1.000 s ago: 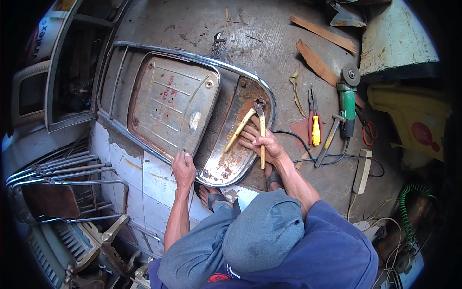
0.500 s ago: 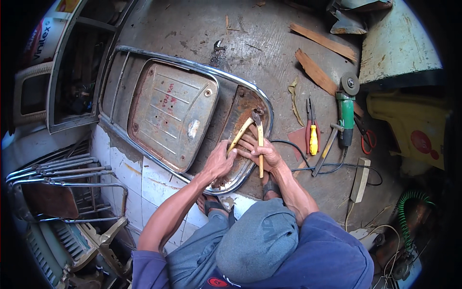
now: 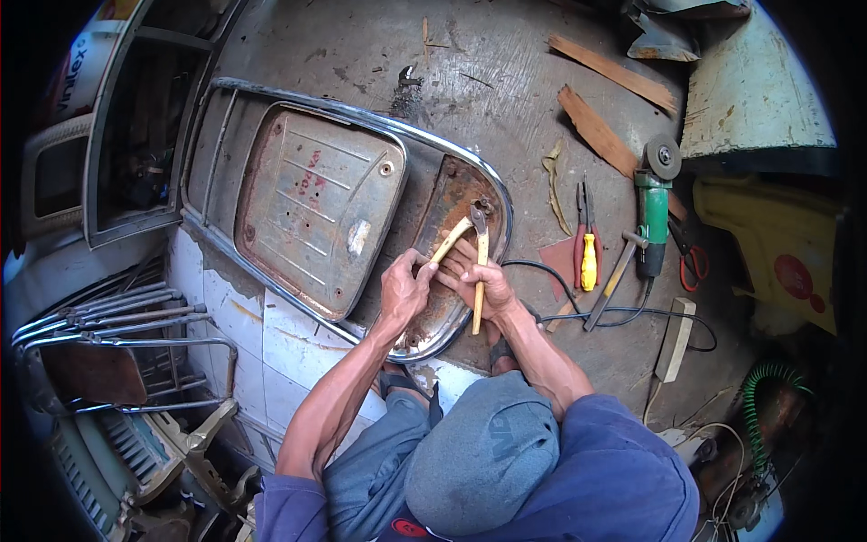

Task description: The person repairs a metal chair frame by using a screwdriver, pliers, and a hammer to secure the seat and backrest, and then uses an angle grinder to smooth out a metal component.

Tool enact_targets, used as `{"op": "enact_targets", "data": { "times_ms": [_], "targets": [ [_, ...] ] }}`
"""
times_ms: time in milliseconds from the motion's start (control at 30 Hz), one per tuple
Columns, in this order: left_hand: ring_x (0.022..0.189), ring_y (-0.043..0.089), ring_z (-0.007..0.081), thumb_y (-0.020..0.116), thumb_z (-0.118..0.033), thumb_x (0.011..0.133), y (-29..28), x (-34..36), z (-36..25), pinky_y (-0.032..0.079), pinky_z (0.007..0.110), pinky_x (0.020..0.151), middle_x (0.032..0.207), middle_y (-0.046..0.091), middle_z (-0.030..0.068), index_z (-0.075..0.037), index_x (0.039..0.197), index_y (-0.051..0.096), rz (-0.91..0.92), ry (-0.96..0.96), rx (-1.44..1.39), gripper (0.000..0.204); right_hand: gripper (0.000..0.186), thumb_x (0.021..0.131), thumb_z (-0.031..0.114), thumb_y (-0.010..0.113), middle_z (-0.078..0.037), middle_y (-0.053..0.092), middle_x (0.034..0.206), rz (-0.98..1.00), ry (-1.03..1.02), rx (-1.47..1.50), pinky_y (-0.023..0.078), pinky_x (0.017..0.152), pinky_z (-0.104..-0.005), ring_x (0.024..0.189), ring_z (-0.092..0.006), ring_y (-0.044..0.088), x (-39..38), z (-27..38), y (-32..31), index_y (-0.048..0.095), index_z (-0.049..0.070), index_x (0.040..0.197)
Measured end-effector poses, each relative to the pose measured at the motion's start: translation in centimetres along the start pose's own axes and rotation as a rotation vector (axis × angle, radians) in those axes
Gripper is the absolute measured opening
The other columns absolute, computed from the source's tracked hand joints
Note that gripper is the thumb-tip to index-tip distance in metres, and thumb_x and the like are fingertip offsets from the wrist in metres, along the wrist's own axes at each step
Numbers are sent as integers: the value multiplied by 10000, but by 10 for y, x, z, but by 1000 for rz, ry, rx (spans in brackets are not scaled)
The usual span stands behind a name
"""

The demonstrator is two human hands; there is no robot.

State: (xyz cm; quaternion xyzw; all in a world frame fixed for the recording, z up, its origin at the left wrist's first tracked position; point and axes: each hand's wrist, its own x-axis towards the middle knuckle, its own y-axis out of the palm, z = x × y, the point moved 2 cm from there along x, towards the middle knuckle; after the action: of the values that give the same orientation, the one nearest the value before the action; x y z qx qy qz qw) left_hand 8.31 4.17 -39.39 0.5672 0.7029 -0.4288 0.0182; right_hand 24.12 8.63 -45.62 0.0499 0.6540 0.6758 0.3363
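Observation:
My left hand (image 3: 404,294) is closed on the left handle of yellow-handled pliers (image 3: 480,219). My right hand (image 3: 480,291) holds the other handle with its thumb across it and some fingers stretched between the handles. The pliers' jaws sit at rusty hardware near the upper end of a rusted plate (image 3: 461,176), inside a bent chrome tube frame (image 3: 433,135). Beside it, a rusty square ribbed metal panel (image 3: 316,217) lies within the same frame. What exactly the jaws grip is too small to tell.
At the right lie red-and-yellow-handled pliers (image 3: 589,257), a hammer (image 3: 614,280), a green angle grinder (image 3: 652,221), scissors (image 3: 695,262) and wood strips (image 3: 596,135). Stacked chrome chair frames (image 3: 126,352) stand lower left, a metal-framed cabinet (image 3: 131,126) upper left, a coiled green hose (image 3: 759,406) lower right.
My left hand has left the square panel's lower edge and moved up and right onto the pliers' left handle. My right hand and the pliers have shifted slightly left.

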Motion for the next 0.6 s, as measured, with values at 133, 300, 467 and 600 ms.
{"op": "enact_targets", "data": {
  "times_ms": [133,300,467,600],
  "targets": [
    [1072,587,420,620,-320,968,2,1,4,458,476,947,1099,583,258,22,1094,607,24,-5,62,365,858,698,36,546,-213,482,1447,5,-37,40,306,1227,-523,1410,-378,432,2,-1,7,321,-17,1524],
    [1279,453,429,726,-509,870,26,-36,6,359,476,1118,1317,426,310,108,1409,319,98,30,96,915,784,693,30,507,-219,516,1398,-54,-31,-23,371,1183,-537,1351,-374,498,5,-4,1,382,-27,1465],
    [1270,448,429,790,-761,644,30,-41,-13,371,507,1094,1308,426,300,152,1457,222,191,59,368,1348,757,702,41,486,-218,522,1394,-75,1,-72,405,1147,-534,1330,-369,512,5,5,2,398,-32,1450],
    [1275,441,419,819,-721,631,26,-40,-25,379,493,1085,1319,421,294,137,1441,248,202,12,341,1311,741,708,35,455,-240,522,1387,-79,35,-100,410,1139,-543,1332,-382,506,4,10,5,401,-38,1443]
  ]
}}
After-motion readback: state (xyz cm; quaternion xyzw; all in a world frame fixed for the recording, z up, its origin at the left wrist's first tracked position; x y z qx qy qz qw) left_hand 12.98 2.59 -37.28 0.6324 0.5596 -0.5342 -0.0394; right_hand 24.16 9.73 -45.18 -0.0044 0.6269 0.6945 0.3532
